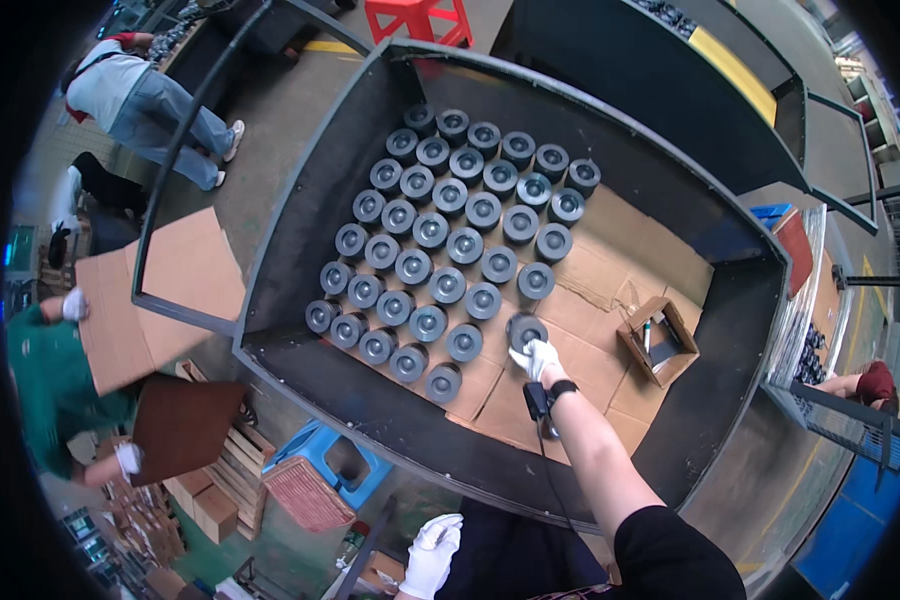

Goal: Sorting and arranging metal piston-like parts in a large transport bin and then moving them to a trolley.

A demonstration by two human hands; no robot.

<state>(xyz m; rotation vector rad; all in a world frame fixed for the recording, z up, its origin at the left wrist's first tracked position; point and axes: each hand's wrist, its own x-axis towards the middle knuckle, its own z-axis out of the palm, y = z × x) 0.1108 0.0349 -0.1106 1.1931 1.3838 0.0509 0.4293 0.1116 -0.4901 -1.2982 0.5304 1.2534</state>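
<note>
Right hand (pixel 536 359), white-gloved, grasps the near side of a dark grey cylindrical part (pixel 526 326) right of the frame's centre, partly covering it; whether the part touches the brown cardboard sheet (pixel 595 310) below is unclear. Left hand (pixel 433 552), white-gloved, fingers loosely curled, is cut off by the lower edge; whether it holds anything cannot be told.

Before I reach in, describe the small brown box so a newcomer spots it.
Find the big black bin, then the flat cardboard on its floor. To the right of the gloved right hand sits the small brown box. Unlike the round dark parts, it is angular and holds what looks like a pen.
</note>
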